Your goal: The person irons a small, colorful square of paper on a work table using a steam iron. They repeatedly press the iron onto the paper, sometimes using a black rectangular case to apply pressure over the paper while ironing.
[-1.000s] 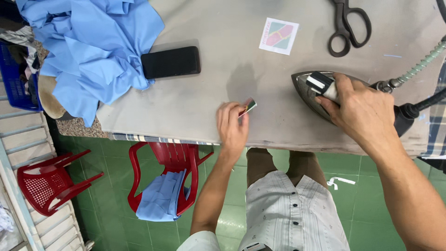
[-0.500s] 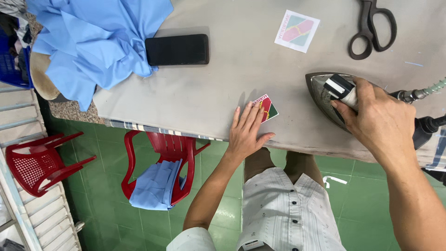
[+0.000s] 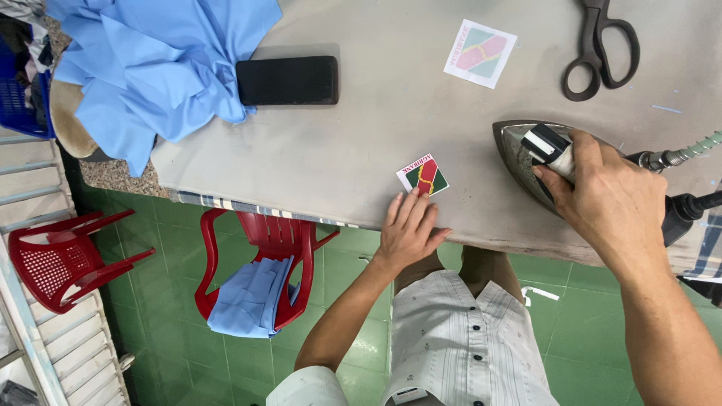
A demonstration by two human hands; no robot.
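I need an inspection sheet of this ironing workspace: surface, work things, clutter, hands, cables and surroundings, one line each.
Surface: grey padded ironing table, with faint marks and a few small blue flecks at the right.
Job's things: small green and red patch near the front edge; steam iron lying on the table to its right.
Clutter: blue fabric, black phone, black scissors, a second, paler patch.
Hands: left hand flat at the table edge, fingertips touching the green patch; right hand gripping the iron's handle.
Cables: braided hose and dark cord leaving the iron to the right.
Surroundings: green tiled floor; two red plastic chairs, the nearer red chair holding folded blue cloth.
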